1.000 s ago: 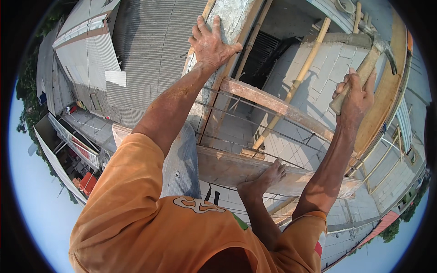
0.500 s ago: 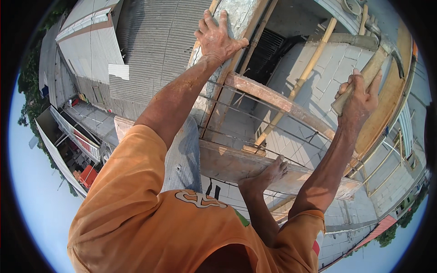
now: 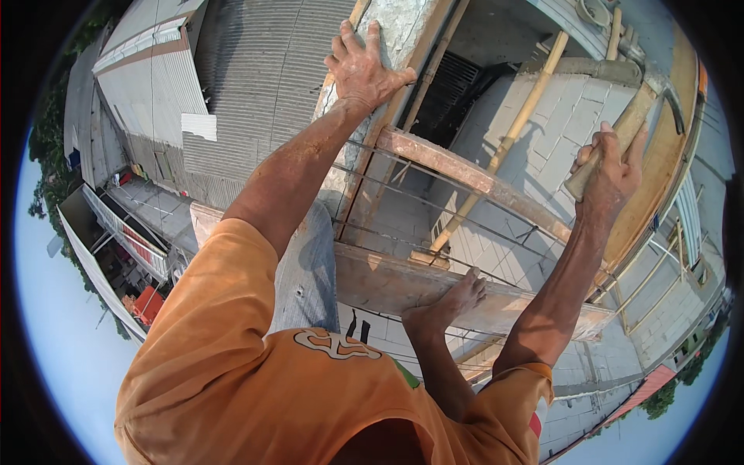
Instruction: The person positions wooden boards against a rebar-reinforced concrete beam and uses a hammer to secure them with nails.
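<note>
Head view: your right hand [image 3: 610, 177] grips a wooden-handled claw hammer [image 3: 632, 118]; your left hand [image 3: 367, 75], spread open, rests on concrete [image 3: 401, 35] beneath it.

No words, numbers or signs can be read. The wearer's orange shirt [image 3: 225, 372] has a curling pale print [image 3: 338, 354] with a dark outline on its front; whether it forms letters cannot be told. On the shirt, just right of that print, is a green patch [image 3: 406, 375]; its right sleeve bears a red mark [image 3: 535, 424].
</note>
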{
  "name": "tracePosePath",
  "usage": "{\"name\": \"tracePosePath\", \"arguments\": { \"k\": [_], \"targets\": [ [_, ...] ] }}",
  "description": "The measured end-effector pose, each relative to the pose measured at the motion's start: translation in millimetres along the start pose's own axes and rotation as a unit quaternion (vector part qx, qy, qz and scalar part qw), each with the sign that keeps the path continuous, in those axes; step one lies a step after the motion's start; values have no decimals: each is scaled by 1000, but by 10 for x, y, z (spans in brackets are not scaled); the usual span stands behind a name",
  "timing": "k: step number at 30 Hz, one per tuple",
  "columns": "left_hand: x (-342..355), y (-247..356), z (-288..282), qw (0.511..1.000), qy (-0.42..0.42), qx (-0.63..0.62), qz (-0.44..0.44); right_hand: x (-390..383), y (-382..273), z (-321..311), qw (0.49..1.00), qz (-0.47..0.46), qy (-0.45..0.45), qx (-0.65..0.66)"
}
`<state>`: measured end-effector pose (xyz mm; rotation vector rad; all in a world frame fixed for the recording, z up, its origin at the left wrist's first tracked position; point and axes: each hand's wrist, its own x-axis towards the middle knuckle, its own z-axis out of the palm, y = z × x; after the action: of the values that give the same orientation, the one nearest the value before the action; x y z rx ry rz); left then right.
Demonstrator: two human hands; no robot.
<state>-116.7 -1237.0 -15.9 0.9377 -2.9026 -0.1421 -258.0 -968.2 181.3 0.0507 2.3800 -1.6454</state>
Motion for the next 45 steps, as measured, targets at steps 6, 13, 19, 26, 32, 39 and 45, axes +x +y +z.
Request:
{"name": "tracePosePath", "arguments": {
  "k": [6, 13, 19, 26, 32, 39, 45],
  "targets": [
    [68, -3, -120, 1000, 0, 11, -21, -744, 1006, 306, 908, -29, -348, -231],
    [-13, 51, -104, 999, -25, 4, -22, -265, 436, -177, 990, -6, -109, -89],
    [-10, 20, -34, 1000, 0, 0, -12, -859, 616, 289, 947, -157, -174, -222],
    [7, 23, -44, 999, -31, 0, -22, -610, 602, 107, 964, 92, -221, -119],
    [-9, 19, -56, 1000, -18, -5, -10, -374, 236, 88, 999, -25, -39, 15],
    [11, 86, -141, 998, -51, -2, -35, -819, 836, 279, 930, 138, -298, -164],
    [-20, 57, -101, 998, -33, -25, -36, -365, 153, 60, 999, -16, -40, -20]
  ]
}}
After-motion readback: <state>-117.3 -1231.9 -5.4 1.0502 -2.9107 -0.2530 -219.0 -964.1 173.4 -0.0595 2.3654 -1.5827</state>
